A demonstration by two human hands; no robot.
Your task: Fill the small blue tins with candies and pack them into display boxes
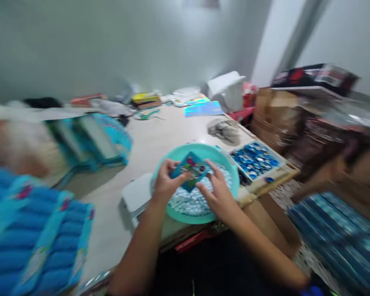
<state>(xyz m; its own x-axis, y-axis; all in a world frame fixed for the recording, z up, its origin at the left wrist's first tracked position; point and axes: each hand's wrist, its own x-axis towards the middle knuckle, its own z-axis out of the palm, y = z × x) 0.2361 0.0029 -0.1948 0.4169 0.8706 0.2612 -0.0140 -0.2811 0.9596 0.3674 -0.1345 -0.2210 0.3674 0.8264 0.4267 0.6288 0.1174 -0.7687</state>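
A small teal printed packet (189,172), tilted with a corner pointing up, is held over a round turquoise basin (160,167). My left hand (167,181) is closed on its left side, the thumb lying across the printed front. At its right edge, my right hand (218,191) grips with the finger and thumb parted around the corner. Below the hands, the basin holds a heap of small white pieces (191,203) like beads. Blur hides the packet's fine print and whether it is a card or a pouch.
A tray of blue shiny round pieces (255,160) sits right of the basin. To the left are a white flat device (137,193), teal boxes (89,137) and blue packs (33,234). A crumpled grey cloth (224,130) lies behind. Cartons (273,115) are stacked at right.
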